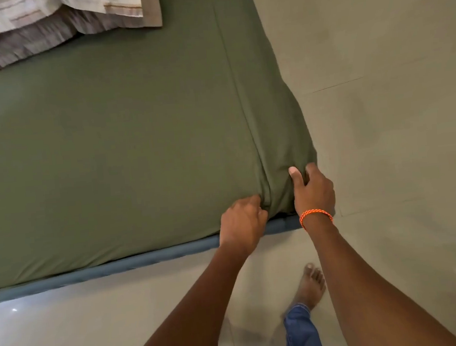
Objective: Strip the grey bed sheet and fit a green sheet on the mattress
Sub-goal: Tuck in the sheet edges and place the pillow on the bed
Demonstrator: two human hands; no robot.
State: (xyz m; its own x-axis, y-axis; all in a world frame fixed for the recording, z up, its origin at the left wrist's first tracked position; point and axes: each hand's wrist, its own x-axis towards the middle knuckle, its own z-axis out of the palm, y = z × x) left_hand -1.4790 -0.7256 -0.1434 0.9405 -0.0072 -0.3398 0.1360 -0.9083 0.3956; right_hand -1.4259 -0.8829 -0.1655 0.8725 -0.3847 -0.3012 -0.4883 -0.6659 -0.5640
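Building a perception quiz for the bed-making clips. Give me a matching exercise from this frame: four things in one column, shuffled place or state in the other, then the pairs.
Things:
1. green sheet
2. pillows
3. left hand
4. right hand

Places or states:
A. wears an orange thread band at the wrist, grips sheet fabric at the bed corner
B. lying at the far end of the bed
C. spread over the mattress top
D. bunches sheet fabric at the near edge, left of the corner

Pairs: 1-C, 2-B, 3-D, 4-A
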